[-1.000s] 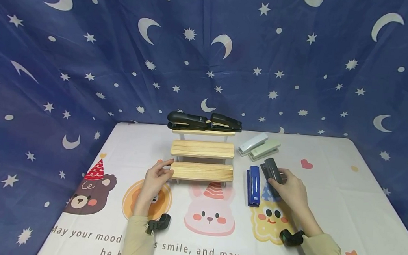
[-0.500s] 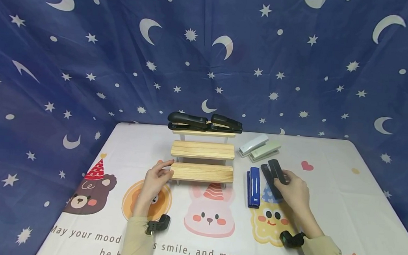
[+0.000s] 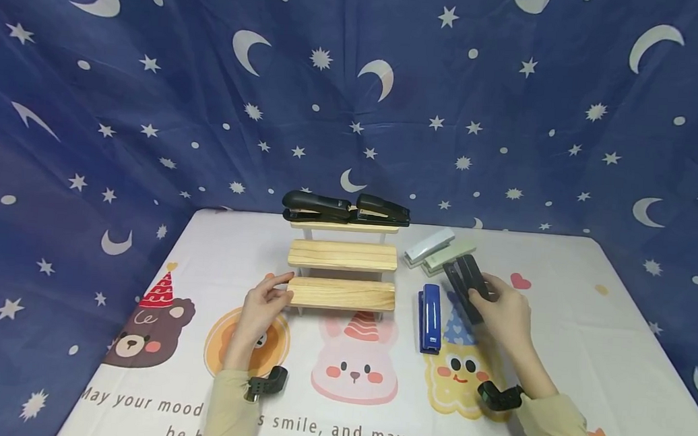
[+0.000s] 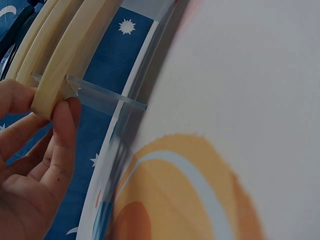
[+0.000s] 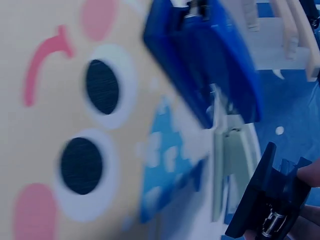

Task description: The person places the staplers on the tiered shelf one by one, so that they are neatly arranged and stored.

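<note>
My left hand [image 3: 260, 304] pinches the left end of the lowest wooden step [image 3: 341, 294] of a three-tier display stand; in the left wrist view thumb and fingers close on the step's end [image 4: 47, 95]. My right hand [image 3: 506, 317] grips a dark grey stapler [image 3: 471, 275] by its sides, tilted. The right wrist view shows this dark stapler [image 5: 272, 200] raised off the tablecloth, its end toward the camera. Left of it a blue stapler [image 3: 430, 318] lies on the cloth. Part of the right hand is cut off in its wrist view.
Two black staplers, one long [image 3: 316, 205] and one shorter [image 3: 382, 211], lie end to end on the top step. The middle step [image 3: 343, 255] is bare wood. Behind the right hand lie a white stapler [image 3: 429, 245] and a pale green stapler [image 3: 452, 254]. A blue starry curtain [image 3: 357, 97] hangs behind.
My right hand has raised the dark grey stapler and moved it slightly away from me, toward the pale green stapler. The left hand keeps its pinch on the lowest step.
</note>
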Demonstrator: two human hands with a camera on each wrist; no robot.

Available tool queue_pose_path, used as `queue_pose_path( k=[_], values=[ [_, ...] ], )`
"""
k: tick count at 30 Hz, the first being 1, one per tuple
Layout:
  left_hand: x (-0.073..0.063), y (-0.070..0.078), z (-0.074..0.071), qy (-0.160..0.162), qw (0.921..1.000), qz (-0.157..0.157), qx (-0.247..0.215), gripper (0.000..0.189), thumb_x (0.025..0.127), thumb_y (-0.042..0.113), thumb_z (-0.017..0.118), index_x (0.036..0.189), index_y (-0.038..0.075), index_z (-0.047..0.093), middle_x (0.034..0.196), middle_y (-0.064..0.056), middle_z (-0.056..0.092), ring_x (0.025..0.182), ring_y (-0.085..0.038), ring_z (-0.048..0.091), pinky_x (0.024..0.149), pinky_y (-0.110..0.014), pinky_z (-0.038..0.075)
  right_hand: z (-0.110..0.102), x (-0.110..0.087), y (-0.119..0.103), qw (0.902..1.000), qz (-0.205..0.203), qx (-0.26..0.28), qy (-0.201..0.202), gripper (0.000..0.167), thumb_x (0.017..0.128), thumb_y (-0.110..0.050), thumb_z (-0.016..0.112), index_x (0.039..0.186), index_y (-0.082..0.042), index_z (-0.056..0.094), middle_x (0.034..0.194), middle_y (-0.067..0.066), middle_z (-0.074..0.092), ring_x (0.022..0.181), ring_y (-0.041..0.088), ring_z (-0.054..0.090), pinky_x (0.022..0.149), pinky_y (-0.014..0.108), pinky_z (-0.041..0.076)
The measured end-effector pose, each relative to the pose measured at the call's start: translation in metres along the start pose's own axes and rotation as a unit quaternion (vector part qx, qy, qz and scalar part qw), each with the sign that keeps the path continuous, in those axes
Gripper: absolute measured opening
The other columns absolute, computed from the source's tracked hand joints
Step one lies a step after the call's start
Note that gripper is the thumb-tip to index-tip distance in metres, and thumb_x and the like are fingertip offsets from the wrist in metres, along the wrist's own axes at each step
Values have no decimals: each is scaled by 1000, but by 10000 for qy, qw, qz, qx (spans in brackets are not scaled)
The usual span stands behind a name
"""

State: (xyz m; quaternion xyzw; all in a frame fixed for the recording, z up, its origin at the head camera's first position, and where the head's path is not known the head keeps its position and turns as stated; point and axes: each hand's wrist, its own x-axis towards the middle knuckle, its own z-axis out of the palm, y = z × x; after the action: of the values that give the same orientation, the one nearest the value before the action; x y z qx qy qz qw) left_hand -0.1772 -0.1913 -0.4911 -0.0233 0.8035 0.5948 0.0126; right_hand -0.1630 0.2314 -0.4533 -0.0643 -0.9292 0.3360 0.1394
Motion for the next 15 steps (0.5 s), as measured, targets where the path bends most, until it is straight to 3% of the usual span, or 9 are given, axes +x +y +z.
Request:
queue_pose_path(
  k=[5, 15],
  values=[
    [-1, 1, 0, -12, 10000, -11, 25, 40, 92, 13, 63, 132, 15, 59, 97, -19, 71, 84, -17, 66, 63, -21, 46, -5, 4, -16, 9998, -158, 111, -61, 42, 88, -18, 65, 125, -1, 61, 107, 25, 69, 91, 40, 70, 80, 53, 50],
    [0, 0, 0, 12, 10000, 33, -14, 39, 92, 12, 63, 131, 14, 60, 96, -19, 70, 81, -17, 67, 57, -20, 44, -10, 12, -44, 9980, -467, 299, -288, 43, 88, -18, 65, 128, -1, 59, 108, 25, 69, 91, 40, 70, 70, 45, 58]
  ],
)
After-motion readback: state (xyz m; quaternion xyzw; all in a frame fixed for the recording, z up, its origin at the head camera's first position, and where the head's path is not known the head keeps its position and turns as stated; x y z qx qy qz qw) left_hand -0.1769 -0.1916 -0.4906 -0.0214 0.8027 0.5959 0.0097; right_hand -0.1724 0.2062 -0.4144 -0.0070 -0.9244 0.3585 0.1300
